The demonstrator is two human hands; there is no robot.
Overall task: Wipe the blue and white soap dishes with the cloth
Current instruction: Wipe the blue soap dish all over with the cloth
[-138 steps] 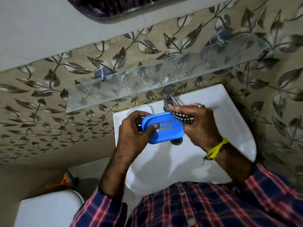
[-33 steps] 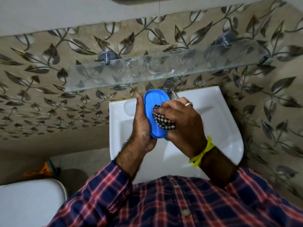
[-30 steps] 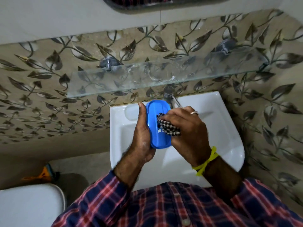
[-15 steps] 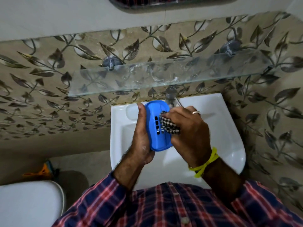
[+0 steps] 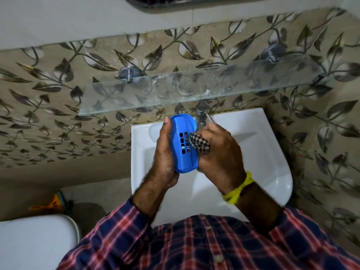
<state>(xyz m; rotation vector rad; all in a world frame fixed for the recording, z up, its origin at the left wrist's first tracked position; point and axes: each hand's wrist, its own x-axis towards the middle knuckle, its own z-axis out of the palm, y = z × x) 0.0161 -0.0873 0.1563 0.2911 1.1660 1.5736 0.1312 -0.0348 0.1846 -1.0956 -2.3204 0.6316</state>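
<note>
Pretty clearly a small home bathroom: a white ceramic wall basin (image 5: pixel 268 152) with a chrome tap (image 5: pixel 201 112), a clear glass shelf (image 5: pixel 136 98) on metal pegs above it, beige leaf-patterned wall tiles (image 5: pixel 48 114), and a white toilet lid (image 5: pixel 35 244) down at the left.

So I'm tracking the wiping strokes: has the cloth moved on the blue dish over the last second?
Yes. The cloth has slid off the blue dish's middle toward its right edge, uncovering the drain holes.
</note>
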